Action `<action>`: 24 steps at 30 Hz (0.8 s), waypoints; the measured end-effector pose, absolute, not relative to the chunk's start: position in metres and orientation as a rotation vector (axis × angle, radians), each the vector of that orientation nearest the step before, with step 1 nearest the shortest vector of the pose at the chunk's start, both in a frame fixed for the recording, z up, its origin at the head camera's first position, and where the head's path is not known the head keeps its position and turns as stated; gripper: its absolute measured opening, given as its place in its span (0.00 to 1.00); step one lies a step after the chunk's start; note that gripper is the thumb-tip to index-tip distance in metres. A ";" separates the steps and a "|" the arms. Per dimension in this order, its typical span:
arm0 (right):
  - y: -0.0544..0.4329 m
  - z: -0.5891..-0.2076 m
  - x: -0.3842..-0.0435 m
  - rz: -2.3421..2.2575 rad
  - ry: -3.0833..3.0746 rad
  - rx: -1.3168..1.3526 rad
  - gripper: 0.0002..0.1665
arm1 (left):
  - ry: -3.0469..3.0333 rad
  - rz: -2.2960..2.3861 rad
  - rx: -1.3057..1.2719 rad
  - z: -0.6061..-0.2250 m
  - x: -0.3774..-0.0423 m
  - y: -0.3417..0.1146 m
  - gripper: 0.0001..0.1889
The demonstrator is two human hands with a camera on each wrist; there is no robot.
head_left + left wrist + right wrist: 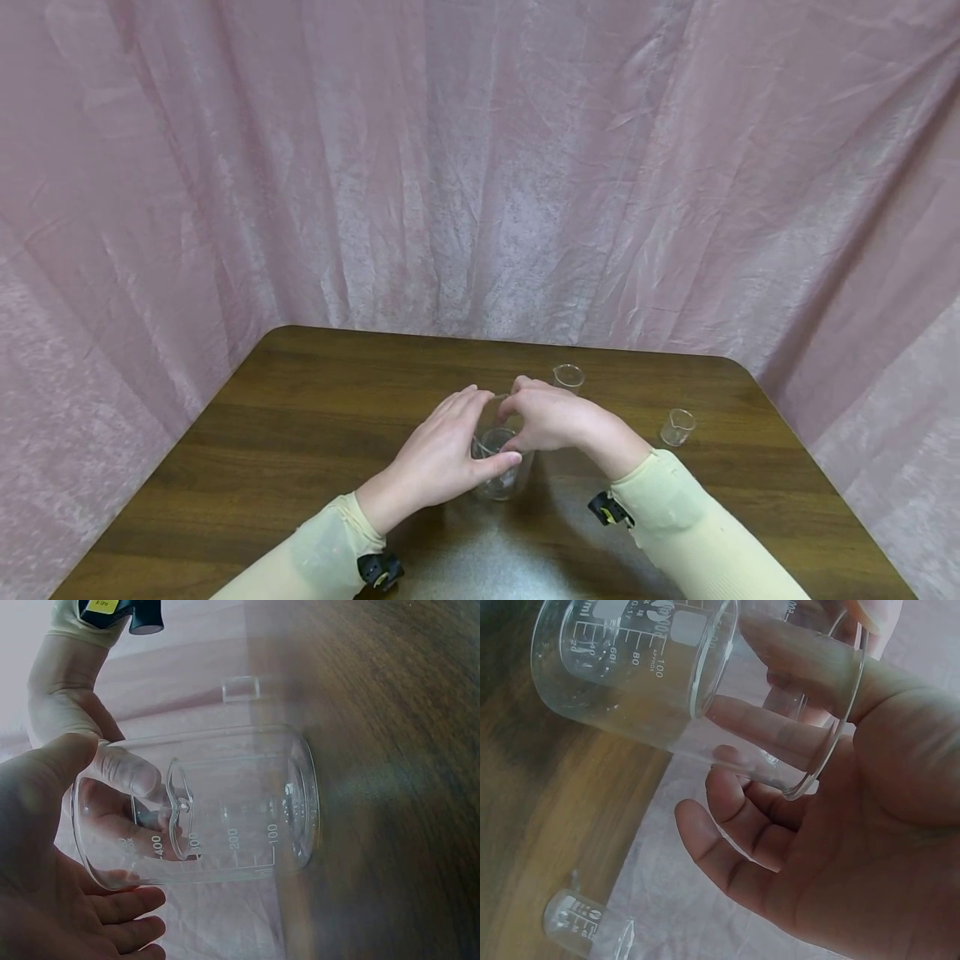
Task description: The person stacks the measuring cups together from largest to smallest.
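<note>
A large clear glass beaker stands on the table, with a smaller beaker inside it, down near its base. My left hand holds the large beaker near the top, thumb on the near side and fingers round the left. From the right, my right hand reaches over the rim. Its thumb and a finger are inside the large beaker, tips right at the smaller beaker's rim on opposite sides. Its other fingers curl outside the glass. White volume marks show on both beakers.
Behind my right hand stands another small beaker. Farther right is one more small beaker. The brown wooden table has rounded back corners, and pink curtains hang around it.
</note>
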State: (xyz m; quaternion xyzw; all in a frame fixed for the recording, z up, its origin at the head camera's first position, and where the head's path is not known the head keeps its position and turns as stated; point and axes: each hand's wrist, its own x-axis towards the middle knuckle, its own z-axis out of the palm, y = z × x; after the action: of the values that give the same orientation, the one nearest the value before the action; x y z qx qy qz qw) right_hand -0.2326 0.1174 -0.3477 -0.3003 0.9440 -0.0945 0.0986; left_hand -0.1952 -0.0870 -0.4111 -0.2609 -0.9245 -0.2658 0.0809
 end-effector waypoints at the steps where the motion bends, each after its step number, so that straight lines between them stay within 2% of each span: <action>1: 0.118 -0.347 -0.232 -0.283 2.793 -0.894 0.22 | -2.766 -0.797 -0.779 -0.411 -0.195 -0.087 0.48; 24: 0.140 -0.353 -0.225 -0.591 2.831 -0.960 0.19 | -2.783 -0.790 -0.765 -0.411 -0.194 -0.087 0.50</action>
State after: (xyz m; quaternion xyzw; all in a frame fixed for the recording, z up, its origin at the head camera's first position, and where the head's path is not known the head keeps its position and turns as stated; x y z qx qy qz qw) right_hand -0.2255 0.1398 -0.3528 -0.3146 0.9281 -0.1936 0.0471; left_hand -0.1938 -0.0874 -0.4108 -0.2548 -0.9275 -0.2632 0.0748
